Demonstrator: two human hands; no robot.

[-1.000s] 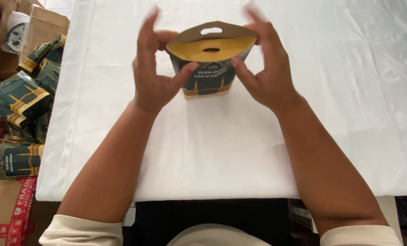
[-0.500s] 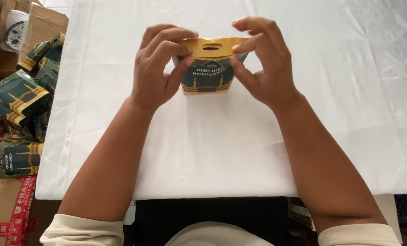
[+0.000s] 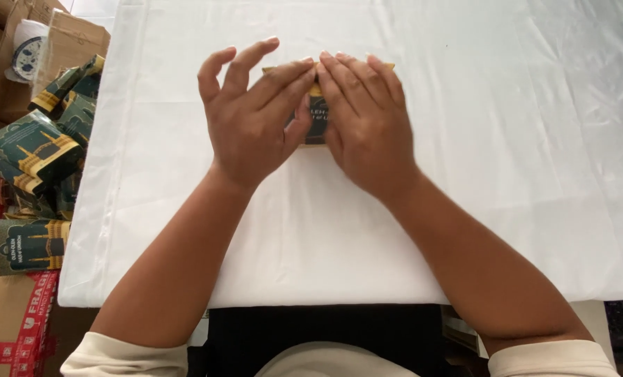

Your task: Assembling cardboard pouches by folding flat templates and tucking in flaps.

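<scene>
Nearest to me I see my two forearms in pale sleeves coming over the near edge of the worktop (image 3: 186, 265), which is draped in a white cloth. Further in, toward the middle of the far half, my left hand (image 3: 252, 129) and right hand (image 3: 364, 126) lie side by side, palms down, on a small dark green and gold carton (image 3: 317, 115). The right hand's grip is flat, fingers straight and together, pressing the carton's top; the left hand's middle fingers press beside it while its thumb and forefinger lift spread and free. Only a strip of carton shows between the hands. Off the left edge lies a heap of matching cartons (image 3: 35, 150) among brown cardboard boxes (image 3: 15, 328).
</scene>
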